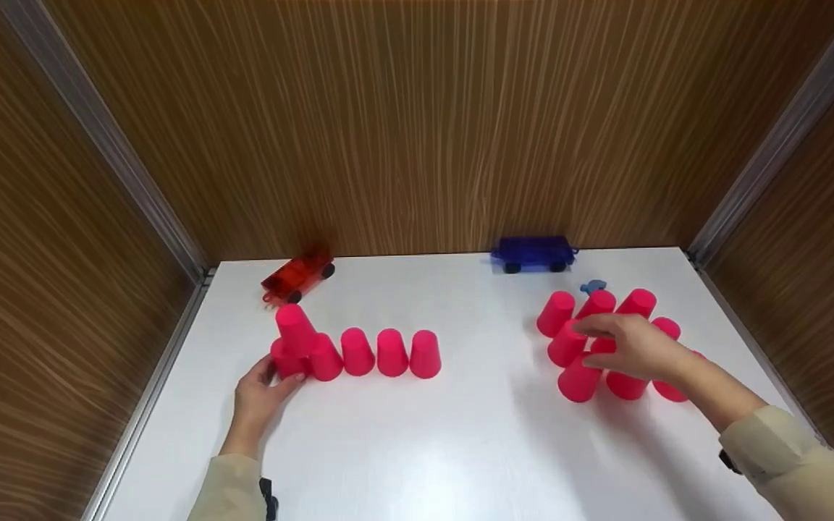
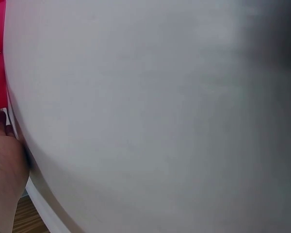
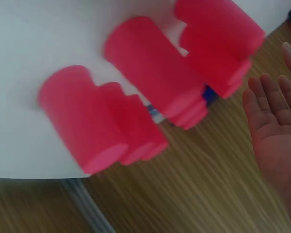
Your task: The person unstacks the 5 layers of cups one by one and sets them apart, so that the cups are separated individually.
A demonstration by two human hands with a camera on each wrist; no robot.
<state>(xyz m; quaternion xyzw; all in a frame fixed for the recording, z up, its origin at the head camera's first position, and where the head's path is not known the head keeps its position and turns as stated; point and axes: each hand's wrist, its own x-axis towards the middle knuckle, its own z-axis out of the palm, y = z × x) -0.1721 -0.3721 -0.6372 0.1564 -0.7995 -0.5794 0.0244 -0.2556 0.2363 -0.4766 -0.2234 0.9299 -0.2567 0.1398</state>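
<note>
At the left, a row of upside-down pink cups (image 1: 392, 353) stands on the white table. One more pink cup (image 1: 295, 329) is stacked over the two leftmost ones. My left hand (image 1: 258, 394) grips the leftmost bottom cup (image 1: 287, 359) low down, thumb in front and fingers on its far left side. In the left wrist view, that hand shows only at the left edge. My right hand (image 1: 634, 346) hovers over a cluster of pink cups (image 1: 580, 378) at the right and hides some of them. In the right wrist view its fingers are extended, holding nothing.
A red toy car (image 1: 300, 277) stands at the back left, a blue toy wagon (image 1: 534, 252) against the back wall. A small light-blue toy (image 1: 594, 286) lies behind the right cluster. Wood-grain panels (image 1: 417, 130) enclose the table (image 1: 417, 449) on the back and both sides.
</note>
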